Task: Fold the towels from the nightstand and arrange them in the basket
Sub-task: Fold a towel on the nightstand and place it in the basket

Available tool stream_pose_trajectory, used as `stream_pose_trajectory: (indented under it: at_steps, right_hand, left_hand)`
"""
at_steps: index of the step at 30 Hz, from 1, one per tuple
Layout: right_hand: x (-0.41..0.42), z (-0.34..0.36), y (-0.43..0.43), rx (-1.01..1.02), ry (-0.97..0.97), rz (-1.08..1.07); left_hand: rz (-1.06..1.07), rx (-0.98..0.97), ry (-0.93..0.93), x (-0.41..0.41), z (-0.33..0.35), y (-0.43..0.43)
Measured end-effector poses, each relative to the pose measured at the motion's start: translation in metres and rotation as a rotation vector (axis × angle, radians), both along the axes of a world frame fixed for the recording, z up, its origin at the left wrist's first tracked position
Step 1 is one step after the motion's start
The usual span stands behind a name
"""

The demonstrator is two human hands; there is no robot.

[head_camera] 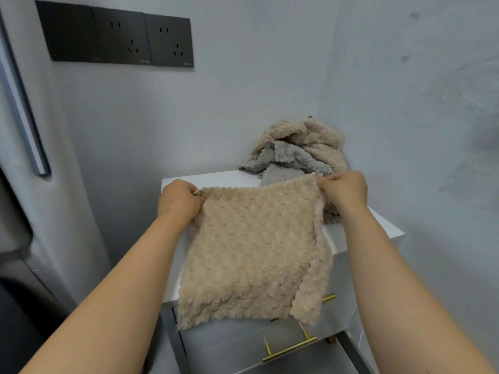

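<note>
Left hand point(179, 199), right hand point(344, 188) pinch beige towel point(251, 252).

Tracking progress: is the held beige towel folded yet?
Spread: left hand and right hand hold the beige towel by top corners.

No text can be read. The sockets point(116, 36) bear small marks near their lower edges. These are too blurred to make out.

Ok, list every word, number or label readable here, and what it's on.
Nothing legible.
Black socket panel: tiny pale marks along the plates' lower edges, too blurred to read.
Beige towel, towel pile, nightstand: no lettering visible.
</note>
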State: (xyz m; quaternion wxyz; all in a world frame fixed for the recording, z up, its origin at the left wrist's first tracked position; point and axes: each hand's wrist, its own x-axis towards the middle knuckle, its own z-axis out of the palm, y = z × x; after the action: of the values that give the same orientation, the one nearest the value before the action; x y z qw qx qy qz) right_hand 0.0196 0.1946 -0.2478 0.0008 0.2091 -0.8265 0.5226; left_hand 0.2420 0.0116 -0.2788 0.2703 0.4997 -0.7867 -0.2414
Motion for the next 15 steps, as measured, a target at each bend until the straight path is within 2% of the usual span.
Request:
stream_pose_trajectory:
  at_steps: [4, 6, 8, 11, 13, 15]
  right_hand:
    - [0.000, 0.005, -0.005, -0.268, -0.125, 0.054]
    - [-0.001, 0.005, -0.004, -0.201, -0.067, 0.079]
    - [0.000, 0.001, 0.000, -0.071, -0.077, 0.105]
    - [-0.001, 0.003, 0.003, -0.110, -0.129, 0.087]
    - [-0.004, 0.004, 0.002, -0.125, -0.058, 0.073]
    - [-0.007, 0.003, 0.003, -0.054, 0.044, 0.050]
  left_hand:
    - [0.005, 0.127, 0.423, -0.009, 0.005, 0.000]
    - [0.014, 0.150, 0.564, -0.013, 0.009, 0.000]
    - [-0.002, 0.164, 0.532, -0.015, 0.006, 0.000]
    - [-0.017, 0.246, 0.479, -0.015, -0.003, -0.002]
    - [0.003, 0.301, 0.510, -0.014, -0.005, -0.001]
    - [0.013, 0.318, 0.576, -0.014, -0.004, 0.000]
